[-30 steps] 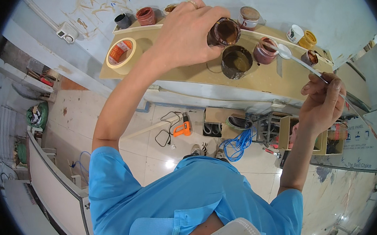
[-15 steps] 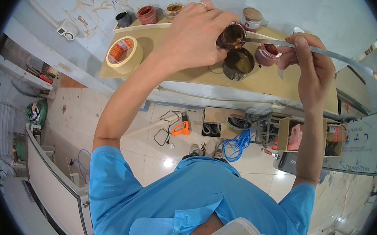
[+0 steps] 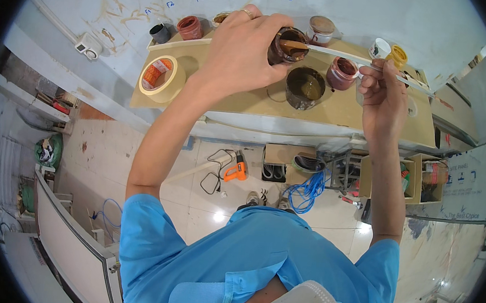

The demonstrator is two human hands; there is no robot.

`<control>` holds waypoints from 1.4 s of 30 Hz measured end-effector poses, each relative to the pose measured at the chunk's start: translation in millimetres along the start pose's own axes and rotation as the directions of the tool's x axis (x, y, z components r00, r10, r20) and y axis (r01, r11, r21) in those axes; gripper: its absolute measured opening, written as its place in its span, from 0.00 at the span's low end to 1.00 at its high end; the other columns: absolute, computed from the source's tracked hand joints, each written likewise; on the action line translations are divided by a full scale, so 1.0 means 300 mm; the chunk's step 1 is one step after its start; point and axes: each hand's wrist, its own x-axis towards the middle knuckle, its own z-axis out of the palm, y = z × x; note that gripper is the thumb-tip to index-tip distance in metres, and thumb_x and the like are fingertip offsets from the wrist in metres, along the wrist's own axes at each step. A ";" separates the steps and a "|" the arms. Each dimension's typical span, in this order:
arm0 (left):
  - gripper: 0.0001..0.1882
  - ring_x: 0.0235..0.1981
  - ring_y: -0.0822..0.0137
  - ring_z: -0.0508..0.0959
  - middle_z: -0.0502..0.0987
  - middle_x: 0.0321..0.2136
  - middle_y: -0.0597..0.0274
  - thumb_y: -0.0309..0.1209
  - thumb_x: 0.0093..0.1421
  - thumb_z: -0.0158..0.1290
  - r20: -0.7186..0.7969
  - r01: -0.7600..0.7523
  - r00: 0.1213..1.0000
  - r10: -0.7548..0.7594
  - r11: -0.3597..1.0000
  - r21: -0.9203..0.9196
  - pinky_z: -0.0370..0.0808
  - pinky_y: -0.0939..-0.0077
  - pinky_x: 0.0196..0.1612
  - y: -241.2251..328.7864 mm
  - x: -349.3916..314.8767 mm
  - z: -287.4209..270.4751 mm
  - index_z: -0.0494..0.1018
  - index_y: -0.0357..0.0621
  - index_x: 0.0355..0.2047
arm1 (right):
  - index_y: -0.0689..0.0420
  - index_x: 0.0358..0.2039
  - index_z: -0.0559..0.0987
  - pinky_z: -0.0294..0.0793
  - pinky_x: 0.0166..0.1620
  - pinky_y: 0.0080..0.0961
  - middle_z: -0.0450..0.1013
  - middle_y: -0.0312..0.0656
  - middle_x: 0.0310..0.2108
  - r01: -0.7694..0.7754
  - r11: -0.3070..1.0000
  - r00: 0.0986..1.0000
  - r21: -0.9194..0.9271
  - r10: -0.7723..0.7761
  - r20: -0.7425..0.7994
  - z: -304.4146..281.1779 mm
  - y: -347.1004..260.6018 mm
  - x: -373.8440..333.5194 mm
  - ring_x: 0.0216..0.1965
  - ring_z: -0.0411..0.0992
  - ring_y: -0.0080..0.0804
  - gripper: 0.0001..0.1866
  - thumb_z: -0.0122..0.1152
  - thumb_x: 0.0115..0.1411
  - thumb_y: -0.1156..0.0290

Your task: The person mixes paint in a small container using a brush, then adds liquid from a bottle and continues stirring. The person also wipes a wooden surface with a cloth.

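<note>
Tilted over the shelf, a dark brown paint jar (image 3: 287, 55) is gripped by my left hand (image 3: 241, 53), its mouth facing right. My right hand (image 3: 384, 85) pinches a long thin flat stirring stick (image 3: 340, 54), whose brown-coated tip reaches into the jar's mouth. Brown smears also mark the stick's far right end. Just below the jar stands a dark pot (image 3: 301, 101) with brownish liquid inside. An open dark-red paint jar (image 3: 341, 77) is between that pot and my right hand.
The tan shelf (image 3: 229, 103) also holds a masking tape roll (image 3: 166, 84), a dark cup (image 3: 160, 32), a red jar (image 3: 190, 28), a lidded jar (image 3: 321, 30), a white cup (image 3: 380, 48) and a yellow cup (image 3: 397, 55). An orange heat gun (image 3: 236, 171) and blue hose (image 3: 306, 195) lie on the floor.
My right hand has shifted left and slightly down, and the stick's tip is now deeper in the jar's mouth. The jar in my left hand has moved a little left.
</note>
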 end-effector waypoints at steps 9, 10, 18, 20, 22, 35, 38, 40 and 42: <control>0.30 0.45 0.50 0.78 0.79 0.37 0.55 0.36 0.46 0.71 0.003 0.008 1.000 -0.008 1.000 0.018 0.75 0.57 0.49 -0.023 -0.020 -0.012 0.79 0.53 0.52 | 0.66 0.47 0.82 0.77 0.31 0.25 0.84 0.54 0.33 0.146 0.973 0.988 -0.182 -0.153 -0.029 -0.018 -0.105 -0.038 0.25 0.78 0.29 0.17 0.57 0.77 0.62; 0.30 0.45 0.50 0.78 0.79 0.37 0.55 0.36 0.46 0.71 -0.002 0.000 1.000 0.000 1.000 0.019 0.75 0.58 0.49 -0.027 -0.021 -0.012 0.79 0.53 0.52 | 0.66 0.46 0.82 0.76 0.30 0.25 0.83 0.53 0.31 0.187 0.957 0.981 -0.221 -0.193 -0.009 -0.018 -0.118 -0.045 0.23 0.77 0.29 0.17 0.56 0.78 0.62; 0.31 0.44 0.51 0.77 0.79 0.36 0.56 0.35 0.46 0.71 0.021 -0.006 1.000 0.006 1.000 -0.014 0.74 0.57 0.49 -0.025 -0.018 -0.005 0.78 0.53 0.53 | 0.65 0.46 0.82 0.74 0.29 0.22 0.81 0.46 0.29 0.262 0.813 0.962 -0.520 -0.179 0.206 0.022 -0.130 -0.094 0.25 0.78 0.29 0.14 0.55 0.79 0.67; 0.31 0.44 0.51 0.77 0.79 0.36 0.56 0.35 0.47 0.71 0.043 0.003 0.999 -0.001 0.999 -0.035 0.74 0.57 0.49 -0.022 -0.015 -0.007 0.78 0.52 0.53 | 0.66 0.47 0.82 0.74 0.29 0.22 0.81 0.44 0.31 0.331 0.719 0.933 -0.611 -0.154 0.324 0.037 -0.136 -0.108 0.25 0.78 0.28 0.12 0.55 0.78 0.69; 0.30 0.44 0.51 0.77 0.80 0.36 0.56 0.35 0.47 0.71 0.040 0.025 0.999 -0.024 1.000 -0.008 0.74 0.57 0.49 -0.016 -0.013 -0.010 0.78 0.53 0.53 | 0.66 0.48 0.82 0.74 0.29 0.22 0.81 0.44 0.32 0.430 0.601 0.885 -0.673 -0.136 0.445 0.048 -0.153 -0.116 0.26 0.78 0.27 0.11 0.56 0.77 0.71; 0.30 0.45 0.52 0.77 0.81 0.36 0.57 0.35 0.47 0.71 0.058 0.040 0.998 -0.039 0.999 -0.012 0.73 0.58 0.52 -0.008 -0.010 -0.024 0.78 0.53 0.53 | 0.66 0.43 0.82 0.76 0.30 0.23 0.82 0.46 0.34 0.719 0.455 0.653 -0.526 -0.183 0.735 0.056 -0.195 -0.100 0.27 0.77 0.28 0.07 0.62 0.72 0.75; 0.30 0.45 0.52 0.77 0.81 0.36 0.57 0.35 0.47 0.71 0.065 0.035 0.997 -0.035 0.999 0.001 0.73 0.58 0.51 -0.010 -0.010 -0.024 0.78 0.53 0.53 | 0.67 0.44 0.82 0.76 0.30 0.23 0.82 0.46 0.33 0.667 0.477 0.722 -0.572 -0.224 0.655 0.049 -0.203 -0.114 0.26 0.77 0.27 0.09 0.61 0.74 0.72; 0.30 0.45 0.52 0.77 0.81 0.36 0.57 0.35 0.46 0.71 0.046 0.053 0.998 -0.053 0.999 -0.001 0.73 0.58 0.51 -0.010 -0.013 -0.020 0.78 0.53 0.53 | 0.67 0.45 0.81 0.77 0.29 0.23 0.82 0.47 0.32 0.570 0.499 0.811 -0.653 -0.210 0.547 0.039 -0.196 -0.126 0.25 0.78 0.27 0.12 0.59 0.76 0.69; 0.30 0.45 0.52 0.77 0.81 0.36 0.57 0.35 0.46 0.71 0.036 0.038 0.999 -0.037 0.999 -0.015 0.73 0.58 0.51 -0.013 -0.011 -0.013 0.78 0.53 0.53 | 0.67 0.46 0.81 0.77 0.28 0.23 0.82 0.49 0.31 0.440 0.640 0.893 -0.630 -0.239 0.381 0.023 -0.172 -0.126 0.23 0.78 0.28 0.15 0.57 0.78 0.66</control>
